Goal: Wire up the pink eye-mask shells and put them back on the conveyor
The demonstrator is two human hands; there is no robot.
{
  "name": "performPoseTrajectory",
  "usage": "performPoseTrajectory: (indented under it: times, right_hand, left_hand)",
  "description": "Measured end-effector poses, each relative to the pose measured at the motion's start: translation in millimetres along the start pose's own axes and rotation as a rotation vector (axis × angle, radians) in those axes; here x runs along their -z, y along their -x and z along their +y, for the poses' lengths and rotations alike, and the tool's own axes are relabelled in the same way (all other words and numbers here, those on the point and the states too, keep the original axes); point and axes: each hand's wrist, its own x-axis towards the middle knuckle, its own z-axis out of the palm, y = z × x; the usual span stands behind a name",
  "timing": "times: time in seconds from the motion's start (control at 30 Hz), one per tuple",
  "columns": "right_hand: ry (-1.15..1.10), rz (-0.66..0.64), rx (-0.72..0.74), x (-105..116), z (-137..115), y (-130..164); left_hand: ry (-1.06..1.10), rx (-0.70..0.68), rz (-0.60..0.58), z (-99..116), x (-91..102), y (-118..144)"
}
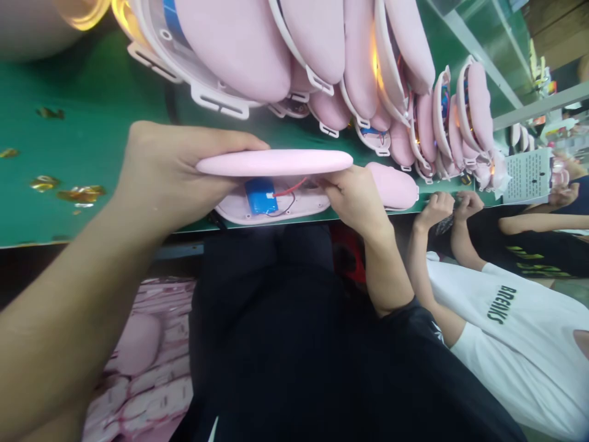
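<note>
A pink plastic cover (276, 162) is held edge-on between my two hands above the green bench. My left hand (170, 166) grips its left end, thumb on top and fingers beneath. At the right end, my right hand (352, 193) has its fingers closed around the cover's edge. Directly below lies an open pink shell (304, 207), holding a blue battery pack (261, 196) with a red and a black wire. Whether the wires run up to the cover is hidden. Another pink shell piece (394, 186) rests just right of my right hand.
Several pink shells (239, 43), some with orange lights lit, stand in a row along the green bench (92, 184). Scraps of gold tape (81, 194) lie at left. Below are packed pink parts (156, 368). Co-workers' hands (437, 210) are to the right, near a printed sheet (527, 175).
</note>
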Motion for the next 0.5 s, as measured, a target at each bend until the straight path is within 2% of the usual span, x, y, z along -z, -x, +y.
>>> performPoseTrajectory:
  times: [0.2, 0.37, 0.5]
  right_hand:
    - [-0.068, 0.064, 0.096, 0, -1, 14]
    - [-0.048, 0.206, -0.002, -16, -5, 18]
    - [0.068, 0.195, -0.055, -27, -6, 17]
  left_hand:
    - [-0.049, -0.019, -0.018, 6, 2.8, -2]
    - [-0.03, -0.012, -0.032, 8, 1.7, -3]
    - [-0.072, -0.004, -0.037, 7, 1.8, -2]
